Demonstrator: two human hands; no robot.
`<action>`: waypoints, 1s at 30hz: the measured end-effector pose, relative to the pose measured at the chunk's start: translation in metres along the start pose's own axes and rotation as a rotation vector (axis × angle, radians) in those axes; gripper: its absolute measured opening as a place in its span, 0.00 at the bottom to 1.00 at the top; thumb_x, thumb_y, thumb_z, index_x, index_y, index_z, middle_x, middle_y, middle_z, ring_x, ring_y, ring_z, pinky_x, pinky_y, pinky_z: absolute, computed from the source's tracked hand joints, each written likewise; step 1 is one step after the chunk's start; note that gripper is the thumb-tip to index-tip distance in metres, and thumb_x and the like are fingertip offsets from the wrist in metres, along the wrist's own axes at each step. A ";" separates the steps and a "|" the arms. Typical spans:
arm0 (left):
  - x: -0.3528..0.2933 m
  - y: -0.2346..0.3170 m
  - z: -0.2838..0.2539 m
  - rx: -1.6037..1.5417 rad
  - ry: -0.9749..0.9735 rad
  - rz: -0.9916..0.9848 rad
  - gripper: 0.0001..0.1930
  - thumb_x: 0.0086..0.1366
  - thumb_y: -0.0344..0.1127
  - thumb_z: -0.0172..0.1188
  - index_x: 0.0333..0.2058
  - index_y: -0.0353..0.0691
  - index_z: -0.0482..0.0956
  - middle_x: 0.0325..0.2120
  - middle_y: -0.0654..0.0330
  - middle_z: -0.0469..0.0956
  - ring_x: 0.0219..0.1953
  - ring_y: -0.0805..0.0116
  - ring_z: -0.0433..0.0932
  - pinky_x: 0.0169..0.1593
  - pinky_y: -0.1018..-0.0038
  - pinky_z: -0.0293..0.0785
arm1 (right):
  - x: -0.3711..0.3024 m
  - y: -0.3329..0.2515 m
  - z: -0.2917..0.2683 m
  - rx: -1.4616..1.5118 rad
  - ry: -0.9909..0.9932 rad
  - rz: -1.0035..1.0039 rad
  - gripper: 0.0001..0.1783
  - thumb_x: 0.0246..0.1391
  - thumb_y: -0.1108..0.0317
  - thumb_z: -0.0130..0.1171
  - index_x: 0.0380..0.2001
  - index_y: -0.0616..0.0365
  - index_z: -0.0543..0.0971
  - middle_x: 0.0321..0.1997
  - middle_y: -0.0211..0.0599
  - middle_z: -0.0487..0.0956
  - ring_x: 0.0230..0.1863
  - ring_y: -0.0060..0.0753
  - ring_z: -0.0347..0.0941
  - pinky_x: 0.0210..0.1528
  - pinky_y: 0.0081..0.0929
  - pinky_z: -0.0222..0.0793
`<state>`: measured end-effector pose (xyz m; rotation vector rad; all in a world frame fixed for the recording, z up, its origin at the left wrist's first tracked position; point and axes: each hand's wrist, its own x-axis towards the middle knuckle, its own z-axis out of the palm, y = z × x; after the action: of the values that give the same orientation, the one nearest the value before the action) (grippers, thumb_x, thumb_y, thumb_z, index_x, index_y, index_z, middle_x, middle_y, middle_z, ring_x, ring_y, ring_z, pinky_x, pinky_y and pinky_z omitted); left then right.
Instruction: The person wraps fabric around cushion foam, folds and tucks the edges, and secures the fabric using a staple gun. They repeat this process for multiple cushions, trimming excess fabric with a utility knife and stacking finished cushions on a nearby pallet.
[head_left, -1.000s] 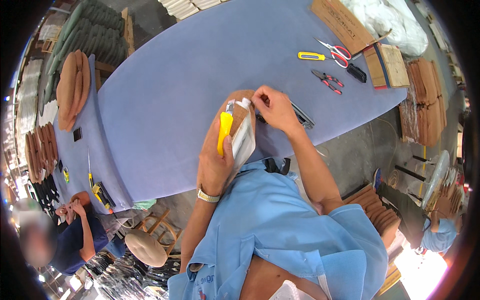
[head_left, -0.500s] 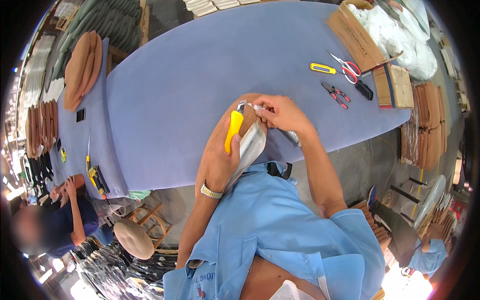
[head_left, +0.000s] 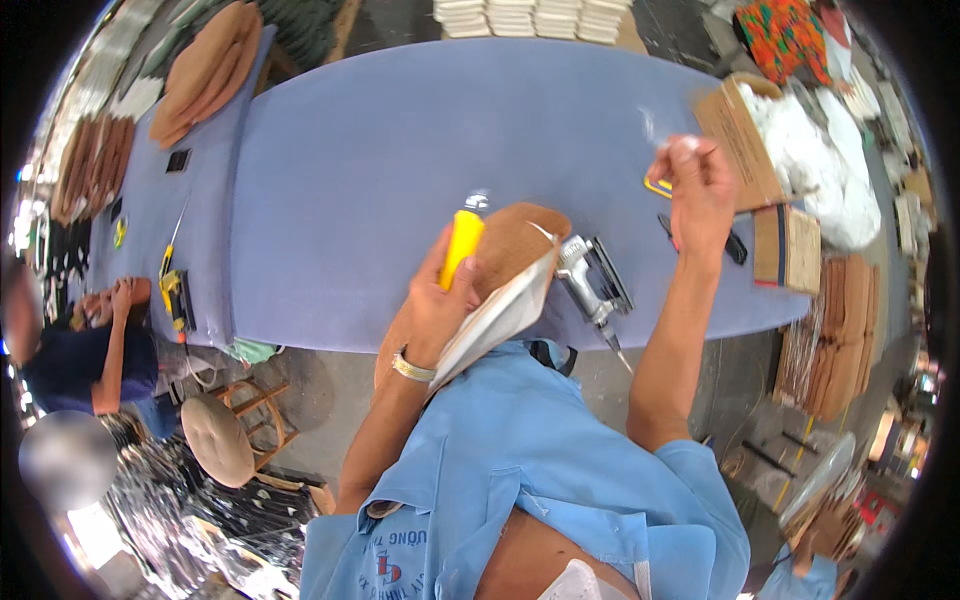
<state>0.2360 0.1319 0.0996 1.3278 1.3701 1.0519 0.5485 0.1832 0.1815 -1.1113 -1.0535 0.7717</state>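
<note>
My left hand (head_left: pixel 440 290) is closed around a yellow-handled tool (head_left: pixel 463 245), its metal tip blurred and pointing away from me. The same hand and forearm rest against a brown padded cushion (head_left: pixel 515 240) with a whitish underside (head_left: pixel 500 325), which leans between my body and the table. My right hand (head_left: pixel 700 185) is raised over the right side of the table near a cardboard box, fingers pinched on a small white tuft (head_left: pixel 690 145). A blurred white wisp (head_left: pixel 648 125) shows beside it. To the right of the cushion lies a silver air stapler (head_left: pixel 590 280).
The cardboard box (head_left: pixel 735 140) overflows with white stuffing (head_left: pixel 810 150). A smaller box (head_left: pixel 785 245) stands below it. Brown cushions are stacked right (head_left: pixel 830 330) and far left (head_left: pixel 210 75). A co-worker (head_left: pixel 90 350) works at the blue-covered table's (head_left: pixel 420 120) left end.
My right hand has left the cushion and moved right and away, toward the box. The air stapler now shows fully. My left hand keeps the yellow tool. My view has shifted.
</note>
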 end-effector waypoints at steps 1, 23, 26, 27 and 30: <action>0.005 -0.006 -0.013 -0.201 0.063 -0.163 0.27 0.70 0.35 0.64 0.65 0.36 0.72 0.33 0.56 0.85 0.25 0.75 0.78 0.28 0.77 0.77 | -0.001 0.018 -0.003 -0.162 -0.002 0.061 0.08 0.68 0.67 0.60 0.37 0.61 0.77 0.31 0.33 0.80 0.30 0.23 0.77 0.34 0.26 0.75; -0.078 -0.136 -0.137 -0.225 0.398 -0.352 0.27 0.62 0.47 0.73 0.58 0.42 0.82 0.47 0.60 0.85 0.48 0.72 0.79 0.56 0.71 0.74 | -0.004 0.214 -0.003 0.048 -0.325 0.539 0.06 0.69 0.65 0.59 0.42 0.55 0.76 0.47 0.37 0.83 0.48 0.29 0.81 0.45 0.27 0.79; -0.029 -0.121 -0.139 -0.075 0.468 -0.282 0.26 0.63 0.46 0.72 0.57 0.43 0.82 0.44 0.58 0.85 0.46 0.67 0.82 0.53 0.68 0.76 | 0.026 0.211 -0.012 -0.098 -0.268 0.461 0.06 0.69 0.64 0.59 0.43 0.53 0.76 0.45 0.34 0.83 0.44 0.25 0.80 0.41 0.21 0.75; -0.016 -0.114 -0.139 0.005 0.482 -0.296 0.25 0.63 0.46 0.71 0.56 0.43 0.83 0.43 0.57 0.86 0.46 0.65 0.83 0.52 0.67 0.77 | 0.031 0.210 -0.014 -0.078 -0.208 0.413 0.06 0.69 0.64 0.59 0.43 0.52 0.76 0.44 0.32 0.83 0.42 0.24 0.79 0.40 0.20 0.74; 0.000 -0.094 -0.133 -0.078 0.538 -0.217 0.24 0.65 0.44 0.70 0.57 0.44 0.82 0.40 0.58 0.86 0.43 0.64 0.86 0.51 0.65 0.79 | 0.023 0.190 0.001 -0.028 -0.125 0.349 0.06 0.69 0.64 0.59 0.45 0.51 0.76 0.39 0.28 0.81 0.38 0.21 0.78 0.36 0.17 0.71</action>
<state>0.0861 0.1303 0.0348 0.8409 1.7969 1.3515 0.5571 0.2594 0.0064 -1.3034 -0.9876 1.1171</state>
